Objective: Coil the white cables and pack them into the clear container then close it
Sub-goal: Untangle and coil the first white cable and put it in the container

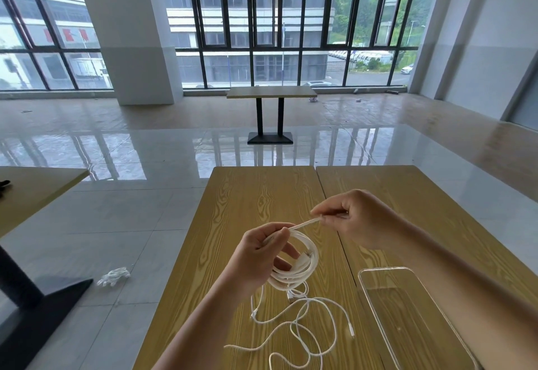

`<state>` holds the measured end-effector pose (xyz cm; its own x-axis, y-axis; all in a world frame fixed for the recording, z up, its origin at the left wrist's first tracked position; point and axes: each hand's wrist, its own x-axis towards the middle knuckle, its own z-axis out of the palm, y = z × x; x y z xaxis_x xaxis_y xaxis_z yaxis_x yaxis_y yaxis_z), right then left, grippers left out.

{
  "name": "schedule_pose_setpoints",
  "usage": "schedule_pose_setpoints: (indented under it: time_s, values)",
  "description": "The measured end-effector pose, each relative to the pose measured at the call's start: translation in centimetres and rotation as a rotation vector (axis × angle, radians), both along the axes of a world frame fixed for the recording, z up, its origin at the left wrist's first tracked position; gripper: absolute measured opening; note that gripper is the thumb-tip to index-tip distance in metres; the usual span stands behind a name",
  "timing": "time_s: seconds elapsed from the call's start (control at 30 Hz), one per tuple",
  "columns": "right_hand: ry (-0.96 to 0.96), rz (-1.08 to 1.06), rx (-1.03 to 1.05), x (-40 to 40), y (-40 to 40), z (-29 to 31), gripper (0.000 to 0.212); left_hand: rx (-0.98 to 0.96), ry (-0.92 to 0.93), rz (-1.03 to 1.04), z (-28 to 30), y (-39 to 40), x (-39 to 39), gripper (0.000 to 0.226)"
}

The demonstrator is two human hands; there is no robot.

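My left hand grips a coil of white cable held above the wooden table. A short stretch of that cable runs up to my right hand, which pinches it between thumb and fingers. Loose white cables lie tangled on the table below the coil, their plug ends showing. The clear container sits on the table to the right, under my right forearm; whether it has a lid on I cannot tell.
A second wooden tabletop adjoins on the right. Another table with a black base stands at the left, and one far ahead. A crumpled white glove lies on the tiled floor.
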<state>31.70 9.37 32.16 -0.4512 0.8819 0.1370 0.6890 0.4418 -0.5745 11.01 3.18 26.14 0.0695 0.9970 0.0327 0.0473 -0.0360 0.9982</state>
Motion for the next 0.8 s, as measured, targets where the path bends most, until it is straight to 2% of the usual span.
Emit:
schedule_pose_setpoints:
  time_s: [0.13, 0.23, 0.3, 0.43, 0.53, 0.6, 0.8]
  values:
    - [-0.104, 0.045, 0.040, 0.1, -0.3, -1.2, 0.014, 0.076, -0.061, -0.024, 0.7, -0.2, 0.4, 0.026]
    - [-0.055, 0.032, 0.056, -0.1, -0.4, -2.2, 0.009, 0.095, -0.106, -0.032, 1.0, -0.2, 0.7, 0.027]
    - [0.110, 0.002, -0.047, -0.3, -0.6, -2.9, 0.008, 0.101, -0.127, -0.022, 0.9, 0.0, 0.8, 0.027]
    - [0.644, -0.083, -0.392, -1.1, -1.4, -3.7, 0.008, 0.106, -0.097, -0.013, 0.5, 0.3, 0.8, 0.025]
    - [0.953, -0.129, -0.603, -2.0, -2.3, -3.8, 0.007, 0.136, -0.037, 0.001, 0.2, 0.5, 0.6, 0.024]
    - [1.066, -0.144, -0.704, -2.4, -2.6, -3.9, 0.008, 0.156, 0.001, 0.014, 0.1, 0.6, 0.5, 0.024]
    - [1.185, -0.155, -0.872, -2.7, -3.0, -4.1, 0.013, 0.201, 0.101, 0.010, -0.1, 0.7, 0.1, 0.024]
